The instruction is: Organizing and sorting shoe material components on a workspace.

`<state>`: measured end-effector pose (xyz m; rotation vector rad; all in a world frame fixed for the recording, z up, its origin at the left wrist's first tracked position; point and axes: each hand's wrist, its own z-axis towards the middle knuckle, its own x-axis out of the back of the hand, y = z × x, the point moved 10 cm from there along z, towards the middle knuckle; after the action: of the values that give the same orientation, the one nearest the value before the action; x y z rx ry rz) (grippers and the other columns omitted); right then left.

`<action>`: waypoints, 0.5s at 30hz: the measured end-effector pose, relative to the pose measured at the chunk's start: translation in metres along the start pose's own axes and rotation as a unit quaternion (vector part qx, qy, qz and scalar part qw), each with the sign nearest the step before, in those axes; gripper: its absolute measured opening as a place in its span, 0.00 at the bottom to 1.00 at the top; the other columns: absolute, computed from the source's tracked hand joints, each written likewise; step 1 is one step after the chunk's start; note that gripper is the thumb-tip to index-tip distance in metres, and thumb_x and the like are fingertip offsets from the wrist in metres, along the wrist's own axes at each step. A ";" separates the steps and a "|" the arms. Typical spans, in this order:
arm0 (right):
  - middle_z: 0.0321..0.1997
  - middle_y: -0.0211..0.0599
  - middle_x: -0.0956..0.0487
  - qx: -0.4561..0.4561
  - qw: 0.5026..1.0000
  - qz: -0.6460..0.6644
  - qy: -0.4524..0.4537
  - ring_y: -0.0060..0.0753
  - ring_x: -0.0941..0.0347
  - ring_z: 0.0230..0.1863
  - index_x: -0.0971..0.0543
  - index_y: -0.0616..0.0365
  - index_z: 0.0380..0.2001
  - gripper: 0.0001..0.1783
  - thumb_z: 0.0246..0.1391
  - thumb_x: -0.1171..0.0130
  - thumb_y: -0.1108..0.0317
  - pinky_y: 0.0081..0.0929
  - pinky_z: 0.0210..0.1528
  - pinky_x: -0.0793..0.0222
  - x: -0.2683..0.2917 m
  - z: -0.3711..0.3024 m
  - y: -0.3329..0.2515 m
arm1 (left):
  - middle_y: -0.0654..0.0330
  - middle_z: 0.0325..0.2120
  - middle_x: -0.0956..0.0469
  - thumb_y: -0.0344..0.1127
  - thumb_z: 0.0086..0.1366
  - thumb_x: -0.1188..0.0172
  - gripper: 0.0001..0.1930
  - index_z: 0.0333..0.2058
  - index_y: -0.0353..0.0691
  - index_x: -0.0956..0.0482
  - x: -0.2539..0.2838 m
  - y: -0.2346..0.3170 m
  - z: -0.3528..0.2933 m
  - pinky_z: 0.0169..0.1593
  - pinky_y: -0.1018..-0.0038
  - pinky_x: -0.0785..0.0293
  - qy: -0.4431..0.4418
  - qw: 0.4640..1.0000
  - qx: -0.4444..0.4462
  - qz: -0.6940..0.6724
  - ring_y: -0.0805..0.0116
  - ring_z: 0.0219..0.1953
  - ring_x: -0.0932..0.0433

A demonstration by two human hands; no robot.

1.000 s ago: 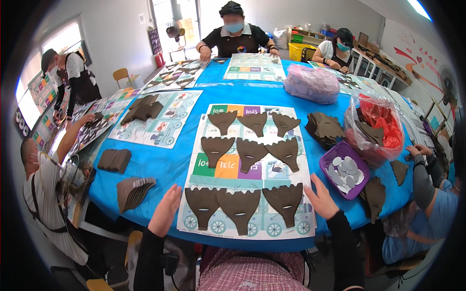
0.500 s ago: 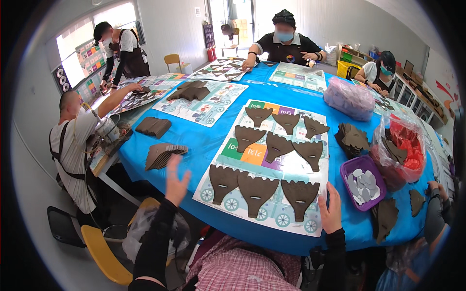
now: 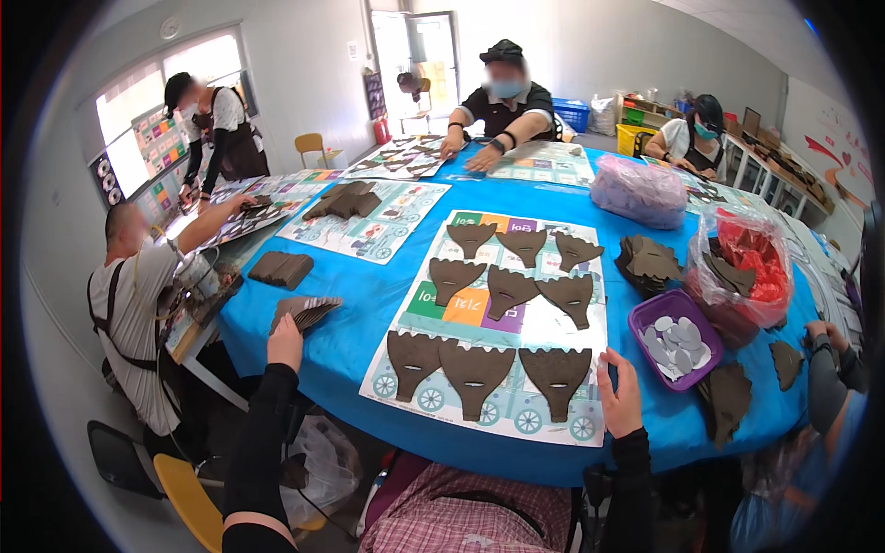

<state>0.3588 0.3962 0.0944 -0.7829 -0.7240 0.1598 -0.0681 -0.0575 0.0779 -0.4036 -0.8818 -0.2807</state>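
Note:
My left hand (image 3: 285, 343) is closed on the near left end of a fanned stack of dark brown flat pieces (image 3: 313, 311), which lies on the blue-covered table. Its fingertips are partly hidden against the stack. A large printed sheet (image 3: 387, 380) lies before me, bearing several dark brown fan-shaped pieces (image 3: 476, 373) with scalloped tops, set out in rows. Those in the near rows show small slits. At the sheet's right edge rests my right hand (image 3: 621, 394), fingers stretched and apart, holding nothing.
Right of the sheet stand a purple basket (image 3: 636, 323) of pale oval pieces, another brown stack (image 3: 648, 265) and a plastic bag with red lining (image 3: 770, 267). A second brown stack (image 3: 280, 269) lies at left. Co-workers sit and stand round the table; a yellow chair (image 3: 184, 493) is lower left.
My left hand has moved from spread in the air, down and left onto the fanned stack. My right hand stays by the sheet. The person opposite now stretches both arms over the table.

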 end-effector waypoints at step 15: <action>0.60 0.43 0.32 0.275 0.951 0.138 -0.015 0.45 0.36 0.60 0.32 0.58 0.57 0.27 0.52 0.41 0.71 0.37 0.60 0.40 -0.006 -0.054 -0.214 | 0.42 0.27 0.27 0.42 0.72 0.54 0.21 0.39 0.23 0.29 0.180 0.078 -0.019 0.38 0.62 0.34 0.018 0.859 0.057 -0.508 0.49 0.31 0.30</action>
<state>0.3620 0.2102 0.2125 -0.3420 -0.5545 0.6026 0.0853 -0.0100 0.1924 0.2240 -1.0079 -1.2011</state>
